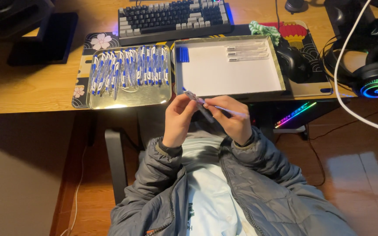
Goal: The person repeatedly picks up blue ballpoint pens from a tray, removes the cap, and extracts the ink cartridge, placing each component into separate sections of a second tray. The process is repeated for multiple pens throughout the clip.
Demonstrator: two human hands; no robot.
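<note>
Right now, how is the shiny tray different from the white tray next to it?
The metal tray is shiny and gold-silver; the white tray is matte and pale inside. The metal tray is packed with a row of blue-and-white pens, while the white tray is mostly bare, with only a few clear pen barrels and some blue caps near its far edge. The white tray looks bigger. Both are rectangular, shallow and lie flat, side by side on the desk mat.

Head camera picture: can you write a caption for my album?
Two hands, left hand and right hand, hold a pen below trays.
</note>
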